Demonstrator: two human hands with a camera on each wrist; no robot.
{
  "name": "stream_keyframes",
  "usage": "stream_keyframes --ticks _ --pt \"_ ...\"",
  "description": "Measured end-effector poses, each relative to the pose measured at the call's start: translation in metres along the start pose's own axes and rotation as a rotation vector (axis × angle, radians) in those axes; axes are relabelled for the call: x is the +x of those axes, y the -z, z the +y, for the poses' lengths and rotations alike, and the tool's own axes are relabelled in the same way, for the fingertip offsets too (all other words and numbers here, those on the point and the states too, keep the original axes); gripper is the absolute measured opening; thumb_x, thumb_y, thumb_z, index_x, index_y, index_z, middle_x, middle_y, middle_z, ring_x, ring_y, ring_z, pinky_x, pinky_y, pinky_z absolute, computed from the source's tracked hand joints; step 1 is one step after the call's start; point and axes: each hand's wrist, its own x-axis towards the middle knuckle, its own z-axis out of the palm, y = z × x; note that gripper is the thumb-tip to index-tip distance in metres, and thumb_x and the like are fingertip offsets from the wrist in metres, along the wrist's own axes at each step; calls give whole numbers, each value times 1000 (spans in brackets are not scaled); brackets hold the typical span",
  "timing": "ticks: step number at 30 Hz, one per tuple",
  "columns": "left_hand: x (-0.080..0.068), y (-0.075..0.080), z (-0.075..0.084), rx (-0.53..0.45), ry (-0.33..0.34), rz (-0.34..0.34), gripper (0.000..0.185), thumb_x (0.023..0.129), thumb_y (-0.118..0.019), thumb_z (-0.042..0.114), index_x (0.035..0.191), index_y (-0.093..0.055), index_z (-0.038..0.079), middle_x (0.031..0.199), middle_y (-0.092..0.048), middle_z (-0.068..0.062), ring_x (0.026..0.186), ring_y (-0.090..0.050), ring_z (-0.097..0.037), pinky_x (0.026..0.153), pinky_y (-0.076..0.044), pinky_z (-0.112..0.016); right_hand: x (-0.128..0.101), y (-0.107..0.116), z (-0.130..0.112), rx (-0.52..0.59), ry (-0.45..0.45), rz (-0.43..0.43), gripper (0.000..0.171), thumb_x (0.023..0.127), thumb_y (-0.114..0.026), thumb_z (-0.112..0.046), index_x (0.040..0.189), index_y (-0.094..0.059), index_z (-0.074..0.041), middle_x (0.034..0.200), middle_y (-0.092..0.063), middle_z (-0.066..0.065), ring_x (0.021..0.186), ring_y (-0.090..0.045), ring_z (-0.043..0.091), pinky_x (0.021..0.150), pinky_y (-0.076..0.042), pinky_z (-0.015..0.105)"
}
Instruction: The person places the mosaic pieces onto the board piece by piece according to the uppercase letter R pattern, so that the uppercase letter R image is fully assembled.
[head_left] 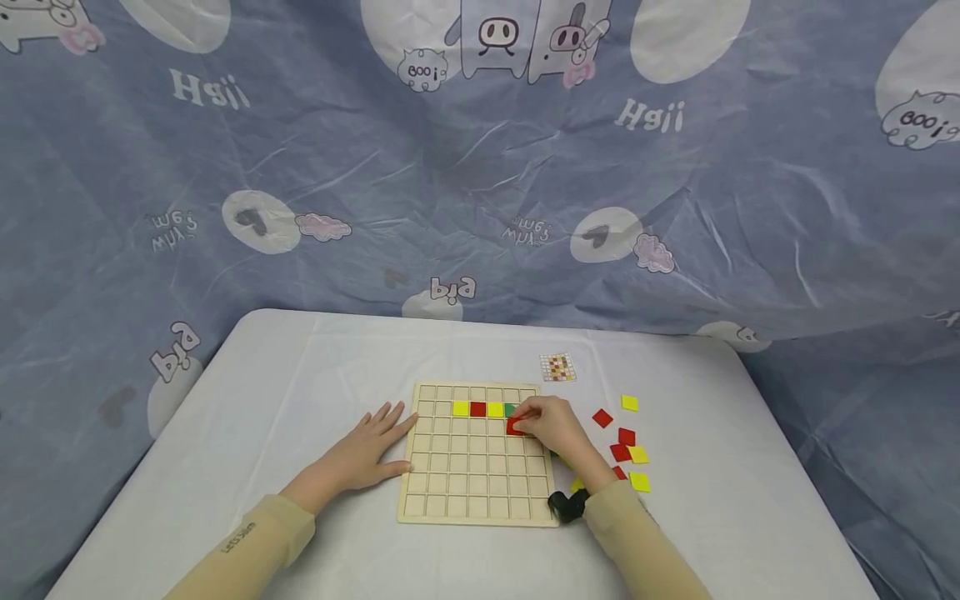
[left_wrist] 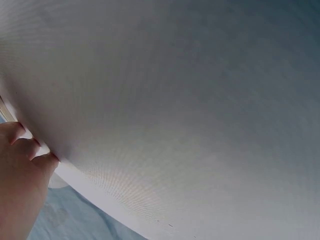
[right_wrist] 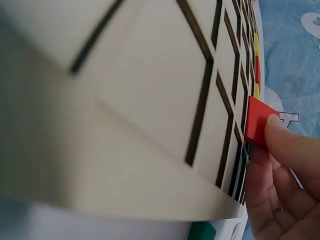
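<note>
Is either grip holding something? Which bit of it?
Yes: a red square tile, pinched near one edge by the right grip. The left grip holds nothing; it rests at the wooden board's left edge.

Grid board (head_left: 477, 463): matt wood. Red tile (right_wrist: 257, 121): smooth, plastic-looking. Table cover (head_left: 315, 383): smooth cloth. Backdrop (head_left: 442, 175): creased, faintly glossy cloth.
</note>
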Motion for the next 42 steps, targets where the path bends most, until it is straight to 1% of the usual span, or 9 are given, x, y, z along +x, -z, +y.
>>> stream_keyframes --ticks 4,11,17,21,24,29,33,38,42 --pt "0 2 1 -8 -5 2 78 93 -60 52 156 -30 15 163 -19 -19 151 -14 -43 119 -17 -62 2 -1 -2 -43 14 2 6 83 -78 -8 86 -74 -10 77 -67 -1 67 -57 11 62 -49 23" --pt "-1 2 3 -11 -9 0 78 94 -59 52 156 -30 15 163 -19 -19 151 -14 -42 120 -16 -62 3 -3 -2 -133 68 17 5 81 -80 -8 84 -76 -10 84 -62 2 71 -55 11 64 -48 25" --pt "-1 0 2 -12 -7 6 78 94 -60 51 156 -30 15 163 -20 -19 151 -14 -42 119 -17 -62 3 -4 -2 -156 70 24 6 81 -79 -6 85 -75 -9 84 -63 2 72 -56 11 66 -48 25" --pt "0 0 2 -7 -3 1 79 93 -60 52 156 -29 17 163 -19 -18 151 -14 -41 120 -16 -61 0 2 2 -105 9 27 8 83 -78 -10 90 -75 -9 84 -67 1 72 -58 11 65 -50 24" --pt "0 0 2 -6 -3 5 79 93 -60 52 156 -29 17 163 -19 -17 151 -14 -41 120 -17 -61 -2 12 9 -45 -48 30 11 85 -77 -15 95 -74 -10 85 -69 1 72 -60 13 65 -51 24" --pt "0 0 1 -3 -9 18 78 93 -61 52 156 -31 16 163 -21 -19 150 -16 -42 119 -18 -62 -6 32 22 -4 -79 41 15 87 -76 -17 99 -73 -9 88 -71 2 77 -62 14 70 -52 25" --pt "-1 1 1 -2 -10 14 78 93 -60 53 156 -31 17 163 -20 -19 151 -15 -42 119 -18 -62 -12 42 31 -26 -101 -11 17 86 -77 -16 100 -72 -7 88 -69 2 77 -60 14 71 -51 24" --pt "-1 1 1 -12 -7 13 78 93 -61 52 156 -30 16 163 -20 -19 151 -15 -43 119 -17 -62 -18 43 39 -74 -124 -105 22 81 -81 -14 99 -71 -7 85 -65 2 77 -56 15 70 -48 24" --pt "0 0 1 -14 -14 12 78 93 -60 52 156 -30 16 163 -20 -19 151 -15 -43 119 -17 -62 -22 40 42 -115 -130 -124 28 75 -86 -13 97 -69 -10 83 -60 2 79 -52 16 71 -45 25"
